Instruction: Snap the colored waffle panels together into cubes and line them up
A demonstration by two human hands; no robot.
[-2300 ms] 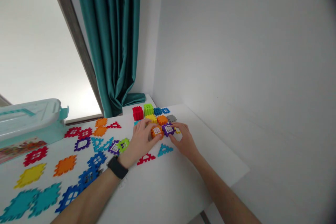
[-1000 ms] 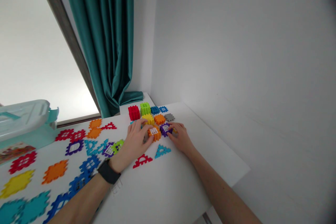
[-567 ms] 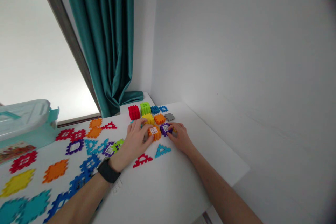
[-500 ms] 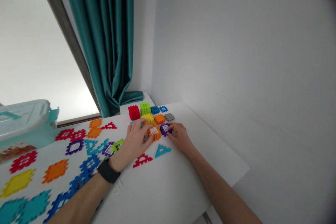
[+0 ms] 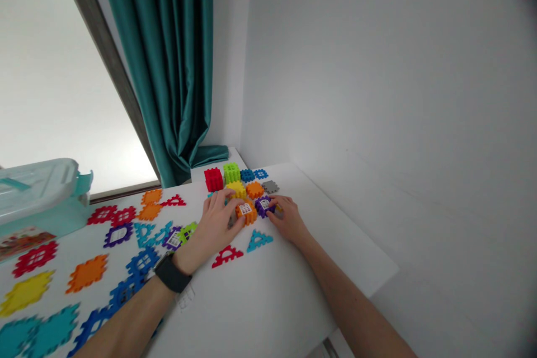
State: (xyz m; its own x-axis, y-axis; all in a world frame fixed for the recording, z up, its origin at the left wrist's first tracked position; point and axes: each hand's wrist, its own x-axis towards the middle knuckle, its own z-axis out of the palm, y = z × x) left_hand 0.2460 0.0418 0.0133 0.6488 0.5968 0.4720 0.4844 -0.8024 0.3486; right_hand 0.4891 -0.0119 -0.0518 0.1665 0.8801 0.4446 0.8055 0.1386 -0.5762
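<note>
My left hand (image 5: 218, 222), with a dark watch at its wrist, has its thumb and fingers around an orange block stack (image 5: 246, 212) topped by a white window piece. Close to its right, my right hand (image 5: 288, 219) grips a purple block stack (image 5: 264, 206) that also shows a white window. Behind the hands stand a red stack (image 5: 213, 179), a green stack (image 5: 231, 173) and a yellow stack (image 5: 235, 189). An orange piece (image 5: 255, 189) lies behind the purple stack. Nearer me are a blue triangle (image 5: 259, 240) and a red triangle (image 5: 227, 256).
Many flat interlocking pieces, such as an orange one (image 5: 87, 273), cover the left of the white table (image 5: 251, 302). A lidded teal box (image 5: 69, 215) stands at the far left. Behind are a green curtain (image 5: 168, 67) and a wall on the right.
</note>
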